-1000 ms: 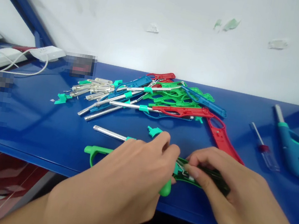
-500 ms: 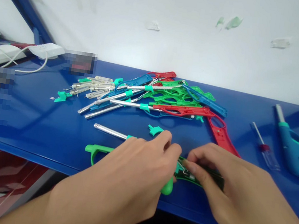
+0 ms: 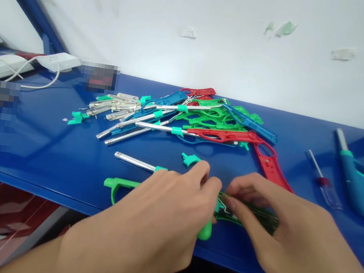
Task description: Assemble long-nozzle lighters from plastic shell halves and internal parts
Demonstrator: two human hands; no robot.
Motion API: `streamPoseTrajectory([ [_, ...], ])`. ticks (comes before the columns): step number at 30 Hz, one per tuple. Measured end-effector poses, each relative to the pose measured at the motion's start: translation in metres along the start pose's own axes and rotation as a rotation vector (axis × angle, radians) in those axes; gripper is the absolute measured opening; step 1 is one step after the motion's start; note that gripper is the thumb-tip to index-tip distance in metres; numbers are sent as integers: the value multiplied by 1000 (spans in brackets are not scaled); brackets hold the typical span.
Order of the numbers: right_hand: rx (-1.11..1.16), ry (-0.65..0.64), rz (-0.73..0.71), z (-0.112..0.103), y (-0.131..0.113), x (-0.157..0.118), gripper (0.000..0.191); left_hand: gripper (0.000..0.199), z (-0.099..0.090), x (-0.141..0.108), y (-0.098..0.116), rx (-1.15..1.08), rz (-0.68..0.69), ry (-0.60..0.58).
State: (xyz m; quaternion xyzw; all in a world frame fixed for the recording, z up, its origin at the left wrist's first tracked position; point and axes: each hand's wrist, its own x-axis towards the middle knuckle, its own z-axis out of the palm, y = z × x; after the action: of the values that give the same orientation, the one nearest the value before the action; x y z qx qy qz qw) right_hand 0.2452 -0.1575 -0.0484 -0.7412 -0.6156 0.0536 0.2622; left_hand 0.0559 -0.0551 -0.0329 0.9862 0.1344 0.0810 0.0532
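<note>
My left hand (image 3: 163, 216) is closed around a green lighter casing (image 3: 122, 183), whose rounded end sticks out below the fingers. A metal tube (image 3: 135, 161) with a teal collar runs under the same hand. My right hand (image 3: 290, 235) pinches a dark translucent lighter tank (image 3: 263, 218) with thumb and forefinger, at the right end of the green casing. A bent wire and a teal trigger (image 3: 218, 206) show between the hands. How the tank sits in the casing is partly hidden by my fingers. A loose teal trigger (image 3: 190, 159) lies just beyond my left hand.
Behind lies a pile of green casings (image 3: 217, 114), blue and red ones, metal tubes and clear tanks (image 3: 125, 105). A red casing half (image 3: 269, 161), a screwdriver (image 3: 326, 188) and a whole blue lighter (image 3: 360, 181) are rightward. White power strips (image 3: 58, 62) stand far left on the blue table (image 3: 46, 152).
The dark tank shows more of its length under my right hand, which has turned slightly. My left hand keeps its grip almost unmoved.
</note>
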Motion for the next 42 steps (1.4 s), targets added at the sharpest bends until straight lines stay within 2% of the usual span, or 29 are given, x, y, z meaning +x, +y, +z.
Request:
streamPoseTrajectory([
  [2,-18,38,-30,0,1,-1,11,9,-1,0,1,-5,-4,-1],
  [8,-144,132,-267,9,11,-18,21,11,-2,-2,2,55,23,2],
  [12,-115,279,-235,17,15,-40,31,10,-1,-1,1,33,7,0],
  [14,-92,307,-220,18,14,-47,37,9,-1,0,1,6,-9,-13],
  [18,-84,294,-241,15,10,-44,31,6,-4,2,1,-24,-37,-39],
  [24,-98,274,-257,14,9,-33,31,9,-4,3,2,-39,-47,-53],
  [27,-118,274,-261,18,12,-39,33,11,-3,2,2,-34,-47,-62],
  [33,-180,266,-314,21,17,-51,51,11,-3,2,2,-27,-38,-66],
  [42,-235,201,-374,17,21,-49,48,12,-2,1,2,-15,-26,-22],
])
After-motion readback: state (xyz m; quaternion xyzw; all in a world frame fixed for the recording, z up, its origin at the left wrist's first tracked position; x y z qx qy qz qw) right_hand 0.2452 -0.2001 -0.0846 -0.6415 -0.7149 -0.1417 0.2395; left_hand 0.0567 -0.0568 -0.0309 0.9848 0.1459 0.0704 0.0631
